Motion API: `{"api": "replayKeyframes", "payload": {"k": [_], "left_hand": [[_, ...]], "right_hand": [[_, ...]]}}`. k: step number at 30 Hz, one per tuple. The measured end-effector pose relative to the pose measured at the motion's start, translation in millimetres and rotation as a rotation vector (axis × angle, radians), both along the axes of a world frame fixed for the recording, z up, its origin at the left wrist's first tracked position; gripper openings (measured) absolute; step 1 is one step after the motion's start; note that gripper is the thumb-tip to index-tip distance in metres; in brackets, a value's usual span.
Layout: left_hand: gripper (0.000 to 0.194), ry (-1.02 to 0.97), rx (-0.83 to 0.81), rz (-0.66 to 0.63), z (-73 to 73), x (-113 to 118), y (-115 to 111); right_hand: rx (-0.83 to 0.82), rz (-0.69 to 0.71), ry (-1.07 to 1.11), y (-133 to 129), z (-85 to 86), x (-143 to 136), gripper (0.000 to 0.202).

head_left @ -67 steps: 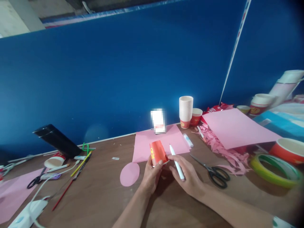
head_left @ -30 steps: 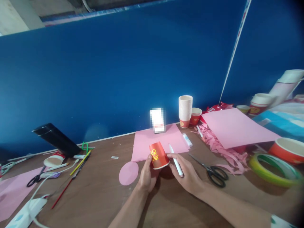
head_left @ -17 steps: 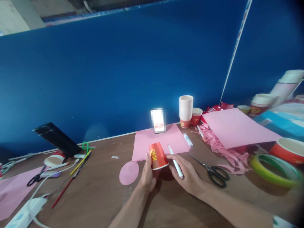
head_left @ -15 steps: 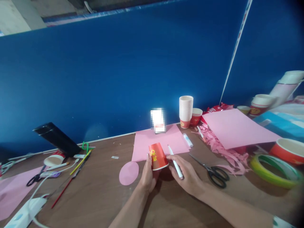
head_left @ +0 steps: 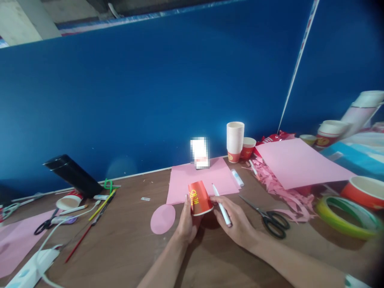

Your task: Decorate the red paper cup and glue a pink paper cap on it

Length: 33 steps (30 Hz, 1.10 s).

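Note:
A red paper cup [head_left: 200, 199] with yellow lettering is tipped over, its white rim toward me and its base away. My left hand [head_left: 186, 224] is closed around its left side, thumb along the wall. In my right hand [head_left: 235, 218] is a white marker [head_left: 222, 211], tip pointing away from me; the fingertips of this hand are at the cup's right side. A pink paper oval [head_left: 163, 219] lies on the table left of the cup. Behind the cup are stacked pink paper sheets [head_left: 180, 182]. Black-handled scissors [head_left: 274, 224] rest right of my right hand.
Stacked paper cups [head_left: 235, 138] and a glue stick [head_left: 237, 177] stand or lie at the back right. Farther right are pink paper shreds [head_left: 271, 174] and a green-yellow tape roll [head_left: 330, 220]. A black bottle [head_left: 73, 174] leans at left, near a white power strip [head_left: 36, 268].
The red paper cup has turned a little in my hands, so its yellow lettering now shows differently. Both hands stay in nearly the same place.

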<state>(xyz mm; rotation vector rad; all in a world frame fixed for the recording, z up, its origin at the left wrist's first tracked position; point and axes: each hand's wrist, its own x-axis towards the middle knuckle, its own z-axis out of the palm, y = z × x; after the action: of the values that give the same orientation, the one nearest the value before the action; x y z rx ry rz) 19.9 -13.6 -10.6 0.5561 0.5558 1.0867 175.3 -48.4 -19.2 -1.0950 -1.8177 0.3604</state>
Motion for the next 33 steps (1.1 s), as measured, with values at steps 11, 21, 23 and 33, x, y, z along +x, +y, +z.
{"api": "replayKeyframes", "payload": {"k": [11, 21, 23, 33], "left_hand": [[0.034, 0.107, 0.182, 0.038, -13.4, -4, 1], [0.04, 0.142, 0.173, 0.052, -6.7, -4, -1], [0.041, 0.132, 0.169, 0.059, -6.8, -3, 0], [0.045, 0.152, 0.175, 0.047, -0.3, -5, -2]], "right_hand": [[-0.005, 0.0, 0.01, -2, 0.9, -1, 0.037], [0.044, 0.019, -0.031, -4, 2.7, -1, 0.038], [0.055, 0.015, -0.035, -5, 3.0, -1, 0.039], [0.083, 0.004, -0.046, -6, 6.4, -2, 0.041]]}}
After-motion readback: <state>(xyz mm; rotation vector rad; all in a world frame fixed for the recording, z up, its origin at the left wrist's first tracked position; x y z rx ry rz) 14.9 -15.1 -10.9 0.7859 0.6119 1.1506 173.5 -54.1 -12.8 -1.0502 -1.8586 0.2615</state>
